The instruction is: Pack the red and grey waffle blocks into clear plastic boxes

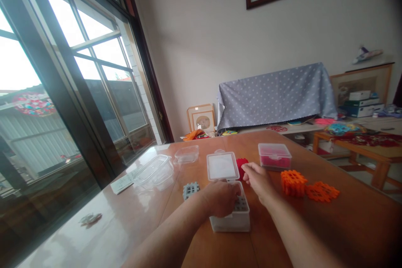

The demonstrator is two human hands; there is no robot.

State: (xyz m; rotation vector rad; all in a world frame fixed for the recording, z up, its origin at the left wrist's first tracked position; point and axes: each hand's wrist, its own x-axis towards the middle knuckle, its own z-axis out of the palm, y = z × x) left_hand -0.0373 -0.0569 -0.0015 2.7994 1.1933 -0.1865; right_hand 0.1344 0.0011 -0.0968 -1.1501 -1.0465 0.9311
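Inside a translucent white plastic box [231, 224], several grey lattice pieces [241, 204] show past my left hand [221, 197]. This hand reaches over the box with its fingers curled down inside; whatever they grip is hidden. The box's lid [222, 166] is tipped back behind it. My right hand [257, 179] hovers by the box's right side, its fingers drawn together. Just beyond those fingers is a red piece [241, 166], partly covered; I cannot tell whether they touch it. Left of the box sits a grey lattice stack [190, 191].
An orange lattice stack [293, 183] and loose orange pieces [322, 191] lie to the right. Behind them stands a closed box with pink contents [274, 157]. Clear plastic containers [156, 171], a paper slip [122, 183] and a small crumpled item [90, 219] occupy the left side.
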